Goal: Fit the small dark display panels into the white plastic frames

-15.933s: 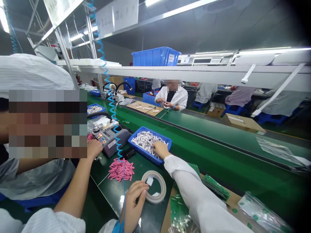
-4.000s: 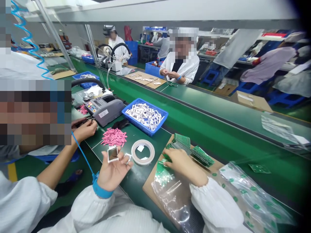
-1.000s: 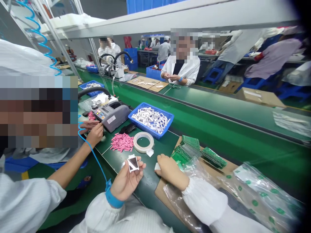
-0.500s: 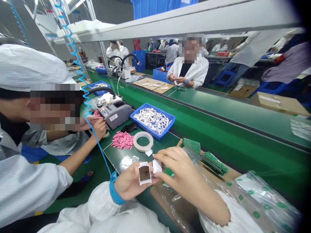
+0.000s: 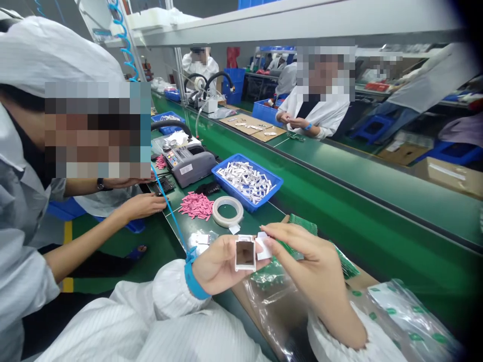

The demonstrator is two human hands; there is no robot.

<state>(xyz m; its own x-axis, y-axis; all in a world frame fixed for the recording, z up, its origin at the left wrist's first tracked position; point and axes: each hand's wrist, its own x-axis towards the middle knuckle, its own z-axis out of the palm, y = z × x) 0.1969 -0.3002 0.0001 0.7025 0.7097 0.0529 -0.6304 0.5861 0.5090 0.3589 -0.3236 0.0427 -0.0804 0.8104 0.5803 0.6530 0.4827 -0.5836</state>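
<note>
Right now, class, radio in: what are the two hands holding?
Left hand: palm up, holding white-framed window piece. Right hand: fingers pinching white piece beside it. Green circuit boards behind.

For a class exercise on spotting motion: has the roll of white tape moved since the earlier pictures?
Yes: compared with the blue plastic tray, the roll of white tape has shifted closer to the tray.

White frame [image 5: 245, 253] — upright, white tab [image 5: 263, 246] touching
</note>
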